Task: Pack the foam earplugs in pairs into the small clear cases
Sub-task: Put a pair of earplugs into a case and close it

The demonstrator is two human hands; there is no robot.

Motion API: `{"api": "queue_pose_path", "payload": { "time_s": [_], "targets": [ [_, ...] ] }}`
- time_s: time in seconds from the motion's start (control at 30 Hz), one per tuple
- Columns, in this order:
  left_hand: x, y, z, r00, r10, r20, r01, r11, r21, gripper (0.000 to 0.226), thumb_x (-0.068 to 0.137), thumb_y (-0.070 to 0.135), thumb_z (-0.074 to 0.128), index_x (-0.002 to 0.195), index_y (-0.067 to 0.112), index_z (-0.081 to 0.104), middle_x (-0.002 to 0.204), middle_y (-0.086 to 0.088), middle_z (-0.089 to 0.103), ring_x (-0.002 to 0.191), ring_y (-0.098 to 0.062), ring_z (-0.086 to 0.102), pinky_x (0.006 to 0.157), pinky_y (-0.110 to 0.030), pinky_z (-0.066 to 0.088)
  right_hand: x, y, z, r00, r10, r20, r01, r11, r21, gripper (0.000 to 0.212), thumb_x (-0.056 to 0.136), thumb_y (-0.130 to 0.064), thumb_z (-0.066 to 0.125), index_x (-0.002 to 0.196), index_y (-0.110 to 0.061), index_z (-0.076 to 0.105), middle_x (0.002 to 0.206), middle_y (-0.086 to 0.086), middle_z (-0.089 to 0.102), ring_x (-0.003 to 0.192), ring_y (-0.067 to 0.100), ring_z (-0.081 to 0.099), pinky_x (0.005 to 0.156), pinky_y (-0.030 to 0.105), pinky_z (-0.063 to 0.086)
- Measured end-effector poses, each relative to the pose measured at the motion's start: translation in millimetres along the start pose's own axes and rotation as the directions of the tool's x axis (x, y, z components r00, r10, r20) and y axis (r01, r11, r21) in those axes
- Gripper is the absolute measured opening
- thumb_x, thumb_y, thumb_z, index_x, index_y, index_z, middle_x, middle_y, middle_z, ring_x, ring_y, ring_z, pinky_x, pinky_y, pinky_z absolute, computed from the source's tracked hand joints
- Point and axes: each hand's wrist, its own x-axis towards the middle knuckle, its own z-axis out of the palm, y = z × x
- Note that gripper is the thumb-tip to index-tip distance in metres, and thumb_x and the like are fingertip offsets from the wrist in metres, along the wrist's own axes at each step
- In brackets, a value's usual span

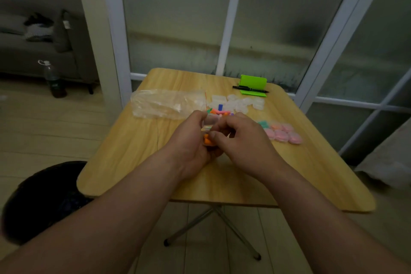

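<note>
The left hand curls round a small clear case held above the middle of the tabletop. The right hand has its fingers bent in, pinching the same case, thumb against the orange earplugs inside. In the dim light and behind overlapping fingers, I cannot tell whether the lid is open. The springy foam could push back and pop out before the lid snaps. The slick hard plastic could also slip from the pinch and land among the loose earplugs just beyond. The foam looks soft, matte and bullet-shaped. The empty cases are glossy and rounded, the filled cases show pink, and the plastic bag is crinkly.
</note>
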Motion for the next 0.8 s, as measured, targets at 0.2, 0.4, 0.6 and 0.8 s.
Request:
{"api": "queue_pose_path", "payload": {
  "time_s": [0.2,0.4,0.6,0.8],
  "targets": [
    [-3,5,0,1.000,-0.027,-0.008,0.027,0.999,0.033,0.040,0.105,0.036,0.039,0.122,0.010,0.064,0.084,-0.013,0.064,0.064,-0.018,0.049,0.062,-0.031,0.045,3,6,-4,0.994,0.070,-0.087,-0.057,0.988,0.142,0.011,0.101,-0.031,0.066,0.092,-0.028,0.071,0.087,-0.006,0.068,0.082,0.007,0.062,0.068,0.027,0.049],
    [0,6,-2,0.998,-0.060,0.007,0.060,0.998,0.032,0.067,0.109,0.059,0.028,0.126,0.007,0.066,0.092,-0.018,0.061,0.059,-0.018,0.049,0.060,-0.030,0.041,6,8,-1,0.991,0.064,-0.114,-0.055,0.995,0.083,0.026,0.104,-0.033,0.061,0.129,-0.031,0.070,0.112,-0.010,0.064,0.102,0.003,0.058,0.084,0.024,0.047],
    [7,5,-9,0.997,-0.082,-0.001,0.082,0.996,-0.040,0.081,0.104,0.070,0.032,0.128,0.000,0.065,0.086,-0.013,0.070,0.075,-0.025,0.062,0.086,-0.039,0.053,-4,-8,4,0.995,-0.076,-0.064,0.076,0.997,-0.002,0.020,0.102,-0.037,0.064,0.118,-0.031,0.074,0.112,-0.015,0.064,0.112,0.005,0.053,0.096,0.028,0.045],
    [8,3,-10,0.994,-0.070,0.079,0.078,0.992,-0.096,0.071,0.106,0.061,0.038,0.135,0.000,0.060,0.131,-0.026,0.068,0.121,-0.036,0.067,0.112,-0.048,0.048,-13,-7,5,0.989,-0.140,0.057,0.145,0.983,-0.111,0.021,0.092,-0.033,0.076,0.103,-0.040,0.060,0.097,-0.023,0.059,0.096,0.001,0.053,0.087,0.035,0.049]
  ]
}}
